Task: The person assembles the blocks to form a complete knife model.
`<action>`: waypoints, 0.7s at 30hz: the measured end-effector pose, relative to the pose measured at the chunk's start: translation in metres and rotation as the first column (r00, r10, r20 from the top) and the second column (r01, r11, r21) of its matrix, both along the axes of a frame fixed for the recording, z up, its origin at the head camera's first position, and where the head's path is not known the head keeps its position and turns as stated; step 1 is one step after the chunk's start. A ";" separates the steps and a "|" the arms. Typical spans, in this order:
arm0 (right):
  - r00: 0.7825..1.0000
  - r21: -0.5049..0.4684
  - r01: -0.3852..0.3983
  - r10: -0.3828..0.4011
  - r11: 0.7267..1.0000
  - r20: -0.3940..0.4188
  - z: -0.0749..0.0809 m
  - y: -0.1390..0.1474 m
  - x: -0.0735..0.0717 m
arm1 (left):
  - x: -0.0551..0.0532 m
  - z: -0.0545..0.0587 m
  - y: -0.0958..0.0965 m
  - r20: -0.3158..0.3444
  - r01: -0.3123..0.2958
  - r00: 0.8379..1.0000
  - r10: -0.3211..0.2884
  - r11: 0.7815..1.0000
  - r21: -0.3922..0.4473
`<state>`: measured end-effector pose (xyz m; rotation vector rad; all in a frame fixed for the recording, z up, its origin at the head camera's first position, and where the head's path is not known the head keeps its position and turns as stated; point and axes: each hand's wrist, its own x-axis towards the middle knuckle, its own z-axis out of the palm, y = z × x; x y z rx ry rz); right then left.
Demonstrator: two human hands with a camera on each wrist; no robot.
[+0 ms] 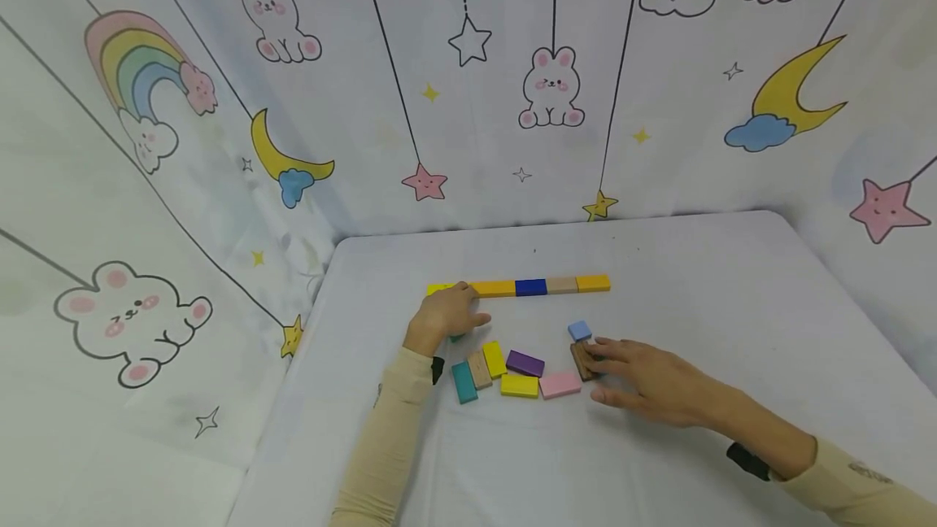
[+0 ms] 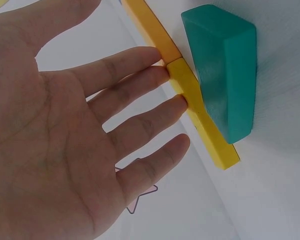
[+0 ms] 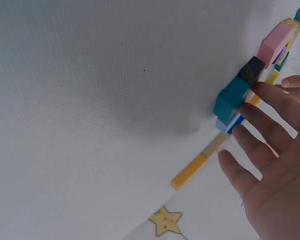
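Straight fingers of my left hand reach the left end of a straight row of blocks. In the left wrist view its fingertips are right at a yellow block and the neighbouring orange block. A teal block stands close by, mostly hidden under that hand in the head view. My right hand hovers with loosely extended fingers beside a dark brown block. In the right wrist view its fingertips overlap a teal block that the head view hides. A light blue block lies just beyond.
The row continues rightward with a dark blue block, a tan block and an orange-yellow block. Between the hands lie loose blocks, among them pink, purple and yellow. A patterned curtain borders the white table.
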<state>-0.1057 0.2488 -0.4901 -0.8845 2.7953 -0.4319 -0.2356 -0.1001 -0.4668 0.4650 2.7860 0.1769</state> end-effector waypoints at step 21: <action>0.998 0.062 -0.046 0.048 0.997 -0.028 -0.010 -0.013 0.001 | 0.001 0.001 0.000 0.008 0.016 1.000 -0.016 1.000 -0.005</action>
